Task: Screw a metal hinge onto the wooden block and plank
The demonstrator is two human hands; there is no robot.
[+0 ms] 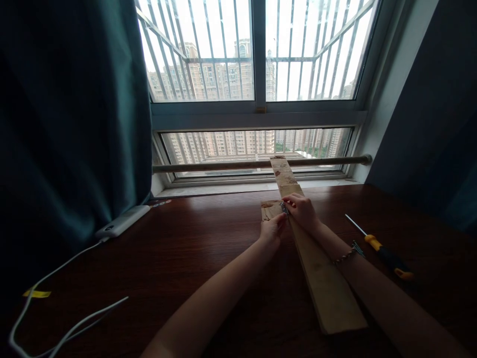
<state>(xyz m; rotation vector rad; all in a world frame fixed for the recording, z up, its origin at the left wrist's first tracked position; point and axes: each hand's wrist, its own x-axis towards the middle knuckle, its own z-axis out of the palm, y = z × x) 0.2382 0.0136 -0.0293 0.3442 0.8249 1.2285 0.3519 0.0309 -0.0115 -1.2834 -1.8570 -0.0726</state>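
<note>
A small metal piece that looks like a hinge (pixel 284 208) sits where a short wooden board (pixel 269 211) meets the side of a long wooden board (pixel 320 278). My left hand (pixel 273 229) is closed, its fingertips pressing the lower end of the metal piece against the short board. From the other side, my right hand (pixel 301 210) rests over the long board, thumb and finger pinched at the piece's upper end. The fingers cover part of the metal.
To the right lie a yellow and black screwdriver (pixel 380 247) and several screws (pixel 358 248) by my right wrist. A white power strip (pixel 122 222) with a cable (pixel 55 271) is on the left of the brown table (pixel 186 258). A barred window (pixel 208 114) stands behind.
</note>
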